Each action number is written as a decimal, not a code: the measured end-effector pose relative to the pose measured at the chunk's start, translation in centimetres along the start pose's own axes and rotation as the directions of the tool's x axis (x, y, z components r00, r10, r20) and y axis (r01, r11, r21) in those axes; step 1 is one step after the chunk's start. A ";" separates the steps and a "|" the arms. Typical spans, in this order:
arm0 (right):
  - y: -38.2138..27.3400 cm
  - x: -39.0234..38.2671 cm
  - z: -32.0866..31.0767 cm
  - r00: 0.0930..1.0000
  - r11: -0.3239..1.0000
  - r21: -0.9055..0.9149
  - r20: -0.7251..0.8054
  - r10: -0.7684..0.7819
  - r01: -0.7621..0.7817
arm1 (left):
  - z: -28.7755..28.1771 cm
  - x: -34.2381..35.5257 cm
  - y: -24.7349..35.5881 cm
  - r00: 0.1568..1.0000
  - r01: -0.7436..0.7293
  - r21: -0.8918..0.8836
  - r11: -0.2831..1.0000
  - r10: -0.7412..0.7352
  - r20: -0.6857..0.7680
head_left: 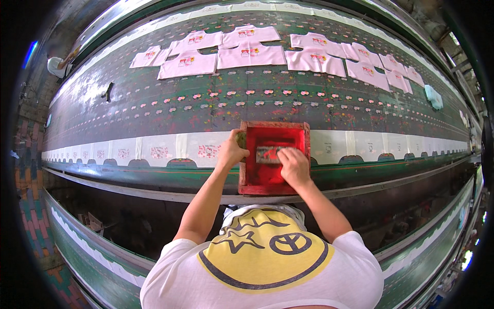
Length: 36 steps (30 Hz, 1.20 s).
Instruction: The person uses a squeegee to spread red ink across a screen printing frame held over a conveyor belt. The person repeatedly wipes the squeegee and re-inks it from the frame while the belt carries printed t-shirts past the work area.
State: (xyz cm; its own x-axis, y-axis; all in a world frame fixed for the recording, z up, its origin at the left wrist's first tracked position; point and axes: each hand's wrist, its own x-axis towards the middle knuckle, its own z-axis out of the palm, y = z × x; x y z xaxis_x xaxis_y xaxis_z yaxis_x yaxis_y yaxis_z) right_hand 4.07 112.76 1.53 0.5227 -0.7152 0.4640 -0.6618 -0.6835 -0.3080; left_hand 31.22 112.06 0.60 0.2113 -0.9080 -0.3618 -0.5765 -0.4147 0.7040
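A red-stained wooden screen-printing frame (275,125) lies on the near edge of the long table, over the row of white fabric pieces (198,140). My left hand (232,151) is closed round the frame's left side. Inside the frame, my right hand (296,167) grips the right end of a small, paint-smeared squeegee (265,155) that rests on the red screen. The fabric directly under the frame is hidden. Pieces left of it carry reddish prints with dark outlines; those to its right show only small faint dark marks.
Pale pink garment pieces (250,56) with colourful prints lie across the far part of the dark, paint-spotted table (206,116). A light blue cloth (433,97) sits at the right, a small dark object (108,91) at the left. Another person (57,66) is at the far left.
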 end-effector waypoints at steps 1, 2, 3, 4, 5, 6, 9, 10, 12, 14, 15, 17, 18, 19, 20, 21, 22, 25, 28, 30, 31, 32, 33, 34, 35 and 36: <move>0.9 1.3 0.1 0.998 0.998 0.034 0.049 0.041 -0.043 | 0.0 0.0 0.2 1.000 -0.013 0.008 1.000 0.013 -0.004; 1.9 2.6 0.2 0.992 0.994 0.067 0.097 0.081 -0.087 | 0.0 0.0 0.3 1.000 -0.026 0.017 1.000 0.026 -0.008; 2.5 4.1 -0.2 0.982 0.985 0.108 0.152 0.116 -0.133 | 0.0 -0.1 0.3 1.000 -0.028 0.011 1.000 0.028 -0.007; 3.1 5.0 -0.3 0.980 0.981 0.122 0.153 0.128 -0.147 | 0.0 -0.3 0.3 0.999 -0.032 0.005 0.999 0.032 -0.006; 3.6 5.7 -0.1 0.982 0.983 0.113 0.134 0.129 -0.145 | 0.0 -0.3 0.3 0.999 -0.036 0.000 0.999 0.036 0.001; 3.8 6.3 -0.1 0.985 0.984 0.102 0.115 0.132 -0.143 | -0.1 -0.1 0.1 1.000 -0.015 -0.034 0.999 0.015 0.022; 3.7 6.6 0.8 0.971 0.978 0.100 0.175 0.163 -0.182 | -0.3 0.1 0.3 0.998 0.025 -0.092 0.995 -0.020 0.064; 3.4 6.0 0.7 0.972 0.982 0.080 0.173 0.158 -0.173 | -0.3 0.1 0.5 0.998 0.020 -0.080 0.997 -0.015 0.063; 1.4 3.5 -0.1 0.974 0.987 0.052 0.177 0.138 -0.150 | -0.4 -0.2 0.4 0.999 0.016 -0.053 0.998 -0.013 0.051; -0.3 0.1 -0.8 0.984 0.993 0.055 0.148 0.097 -0.106 | -0.4 -0.4 0.4 1.000 -0.004 -0.023 1.000 0.005 0.027; -1.2 -1.1 -1.5 0.988 0.996 0.059 0.143 0.062 -0.071 | -0.4 -0.5 0.5 1.000 -0.001 -0.021 1.000 0.002 0.022; -2.5 -2.7 -2.4 0.991 0.998 0.059 0.134 0.022 -0.031 | -0.4 -0.6 0.8 1.000 0.002 -0.016 1.000 -0.002 0.010; -2.8 -3.0 -2.6 0.991 0.998 0.060 0.131 0.017 -0.025 | -0.3 -0.5 0.5 1.000 0.004 -0.059 0.998 -0.003 0.020; -2.7 -3.2 -2.8 0.992 0.998 0.060 0.124 0.016 -0.023 | 0.0 -0.2 0.0 1.000 0.007 -0.102 0.995 -0.004 0.030; -2.6 -3.2 -2.7 0.993 0.996 0.081 0.113 0.024 -0.033 | 0.0 -0.2 0.1 0.999 0.008 -0.140 0.990 -0.002 0.044; -2.2 -3.1 -2.7 0.994 0.994 0.101 0.101 0.033 -0.043 | -0.1 -0.3 0.1 1.000 -0.013 -0.118 0.993 0.015 0.016; -1.8 -3.0 -2.7 0.995 0.991 0.122 0.090 0.042 -0.053 | -0.1 -0.5 0.1 0.999 -0.034 -0.096 0.995 0.033 -0.012; -0.5 -2.7 -4.9 0.994 0.991 0.121 0.093 0.051 -0.062 | 0.6 -1.3 3.3 0.999 -0.041 -0.157 0.987 0.038 -0.019; 2.1 -3.6 -8.0 0.993 0.995 0.072 0.107 0.057 -0.065 | 2.9 -2.0 7.1 0.995 -0.091 -0.155 0.984 0.084 -0.052; 4.7 -4.8 -9.8 0.993 0.997 0.057 0.107 0.054 -0.061 | 5.5 -2.0 8.9 0.995 -0.094 -0.169 0.981 0.089 -0.036; 6.0 -5.4 -10.6 0.993 0.997 0.051 0.105 0.056 -0.061 | 7.2 -1.7 9.4 0.997 -0.074 -0.217 0.973 0.073 -0.010; 7.4 -6.2 -11.4 0.993 0.997 0.045 0.103 0.059 -0.064 | 8.8 -1.6 10.3 0.997 -0.080 -0.195 0.978 0.078 -0.018; 8.7 -7.0 -11.8 0.992 0.995 0.053 0.104 0.076 -0.082 | 10.3 -1.5 11.1 0.996 -0.085 -0.172 0.981 0.082 -0.025; 9.9 -7.8 -12.3 0.990 0.994 0.053 0.112 0.084 -0.091 | 11.8 -1.4 11.9 0.996 -0.090 -0.150 0.985 0.086 -0.033; 10.9 -8.4 -12.8 0.989 0.993 0.056 0.117 0.093 -0.100 | 13.0 -1.3 12.5 0.998 -0.058 -0.168 0.984 0.057 -0.008; 11.7 -9.0 -13.2 0.987 0.992 0.059 0.121 0.102 -0.110 | 14.0 -1.1 12.8 0.997 -0.074 -0.165 0.984 0.072 -0.019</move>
State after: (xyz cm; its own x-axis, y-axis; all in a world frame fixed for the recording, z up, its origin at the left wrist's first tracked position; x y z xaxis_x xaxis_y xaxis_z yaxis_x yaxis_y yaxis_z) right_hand -15.50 113.12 4.67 0.5140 -0.7934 0.3259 -0.6822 -0.6085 -0.4054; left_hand 12.53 108.63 1.45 0.1837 -0.9366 -0.2985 -0.4527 -0.3502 0.8200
